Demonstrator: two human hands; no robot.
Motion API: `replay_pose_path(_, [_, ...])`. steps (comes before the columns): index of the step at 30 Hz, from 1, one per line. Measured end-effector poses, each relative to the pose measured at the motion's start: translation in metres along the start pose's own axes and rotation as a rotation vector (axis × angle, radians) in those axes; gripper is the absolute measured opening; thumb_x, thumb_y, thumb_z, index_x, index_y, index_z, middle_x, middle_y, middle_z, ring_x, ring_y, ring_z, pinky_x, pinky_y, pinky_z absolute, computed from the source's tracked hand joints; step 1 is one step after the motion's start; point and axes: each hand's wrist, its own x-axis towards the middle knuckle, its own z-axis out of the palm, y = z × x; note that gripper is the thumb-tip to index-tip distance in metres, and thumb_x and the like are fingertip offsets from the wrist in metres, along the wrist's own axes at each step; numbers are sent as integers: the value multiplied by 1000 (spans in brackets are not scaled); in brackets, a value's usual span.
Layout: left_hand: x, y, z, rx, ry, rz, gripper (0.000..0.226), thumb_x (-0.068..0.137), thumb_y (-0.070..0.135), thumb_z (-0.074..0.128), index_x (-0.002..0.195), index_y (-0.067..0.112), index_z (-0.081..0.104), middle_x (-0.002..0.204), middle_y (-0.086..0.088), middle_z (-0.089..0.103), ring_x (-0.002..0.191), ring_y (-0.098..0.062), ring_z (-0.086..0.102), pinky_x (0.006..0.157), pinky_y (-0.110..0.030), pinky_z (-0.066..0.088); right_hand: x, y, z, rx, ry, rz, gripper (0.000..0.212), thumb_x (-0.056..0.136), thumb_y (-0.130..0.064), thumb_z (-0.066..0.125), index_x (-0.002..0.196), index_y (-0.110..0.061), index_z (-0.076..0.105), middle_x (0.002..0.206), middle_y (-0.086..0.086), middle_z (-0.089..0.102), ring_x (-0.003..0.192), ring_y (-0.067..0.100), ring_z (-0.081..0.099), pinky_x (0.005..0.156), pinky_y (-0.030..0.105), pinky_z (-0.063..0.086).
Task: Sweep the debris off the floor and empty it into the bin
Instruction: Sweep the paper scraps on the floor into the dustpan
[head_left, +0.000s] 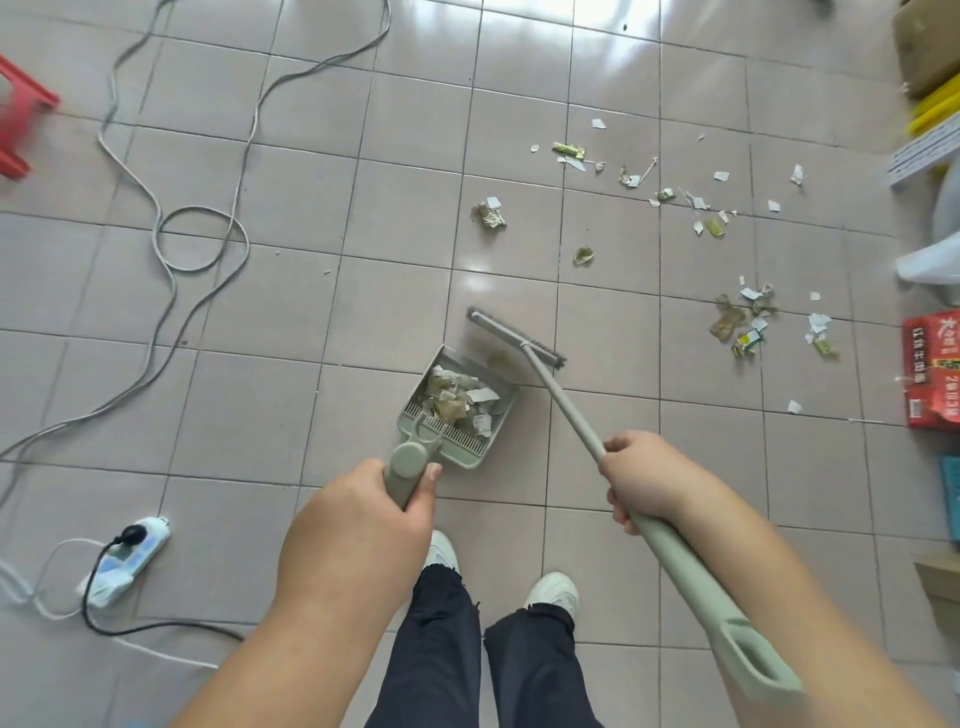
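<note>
— What did the head camera show of the hands?

— The left hand (358, 525) was wrapped around the handle of the dustpan (457, 402), thumb along its side. The right hand (647, 480) gripped the broom (566, 410) partway down its long handle.

— And the dustpan?

— It sat on the tiled floor (311, 182), just ahead of the person's white shoes (553, 592), already holding crumpled paper scraps (460, 397). The broom head lay right at its open mouth, touching its far right corner.

— Was the debris all in?

— No. More debris (737, 322) lay scattered toward the floor's right edge, well apart from the dustpan, near a red box (932, 366). Cables (202, 234) and a power strip (127, 561) lay along the left side.
</note>
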Motion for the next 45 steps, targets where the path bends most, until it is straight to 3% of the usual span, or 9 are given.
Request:
replay_pose_path(6, [3, 0, 0, 22, -11, -16, 45, 90, 57, 43, 70, 17, 52, 63, 1, 58, 66, -28, 55, 55, -30, 40, 34, -19, 28, -56, -57, 28, 33, 93, -4, 31, 122, 0, 46, 62, 16, 50, 44, 21, 49, 44, 24, 44])
replay_pose_path(12, [5, 0, -2, 5, -14, -24, 45, 90, 57, 43, 71, 17, 52, 64, 1, 59, 66, -27, 56, 55, -31, 41, -18, -15, -3, -63, -148, 35, 22, 93, -5, 36, 107, -8, 53, 60, 11, 49, 38, 17, 45, 36, 15, 39])
replay_pose_path(18, [5, 2, -3, 2, -20, -22, 45, 90, 56, 43, 69, 18, 50, 62, 2, 56, 64, -26, 53, 53, -30, 35, -24, -22, -22, -8, -39, -13, 22, 93, -5, 37, 107, -12, 51, 65, 13, 49, 43, 20, 45, 36, 16, 39])
replay_pose_path(24, [7, 3, -2, -8, -7, -17, 45, 89, 57, 44, 72, 17, 54, 65, 1, 59, 68, -29, 56, 57, -31, 42, 14, -35, 26, -104, -74, -8, 33, 94, -6, 31, 121, 2, 48, 62, 17, 53, 47, 23, 51, 51, 31, 47])
replay_pose_path(28, [14, 9, -3, -14, 4, 28, 45, 89, 56, 46, 71, 16, 54, 63, 0, 58, 65, -28, 53, 54, -31, 37, 8, -33, 36, -100, -153, 56, 35, 93, -4, 31, 122, 5, 48, 58, 16, 52, 46, 22, 49, 48, 28, 44])
replay_pose_path(32, [19, 18, -5, -27, 2, 79, 45, 89, 54, 47, 68, 14, 50, 60, -1, 56, 62, -27, 51, 51, -31, 34, 3, -36, 15, -77, -120, 46, 34, 92, -6, 32, 118, 5, 52, 59, 15, 54, 48, 23, 50, 50, 27, 46])
replay_pose_path(35, [28, 26, -7, -13, 11, 122, 46, 89, 53, 48, 64, 15, 46, 56, 0, 52, 54, -19, 47, 45, -28, 29, 5, -37, -9, -12, -81, 35, 32, 92, -7, 34, 115, 3, 54, 60, 14, 53, 46, 22, 50, 43, 22, 44])
replay_pose_path(39, [43, 47, -6, 29, 27, 175, 46, 88, 55, 47, 69, 14, 51, 61, -3, 56, 64, -29, 53, 52, -32, 37, 8, -35, -44, 68, -33, -1, 25, 94, -6, 36, 112, -7, 53, 64, 12, 50, 44, 20, 47, 34, 16, 39])
replay_pose_path(45, [79, 108, 3, 71, 41, 231, 46, 89, 56, 45, 73, 13, 55, 64, -5, 58, 68, -31, 55, 57, -33, 42, 26, -39, -95, 163, 0, -23, 21, 94, -3, 37, 108, -11, 50, 64, 13, 48, 44, 20, 45, 35, 14, 39])
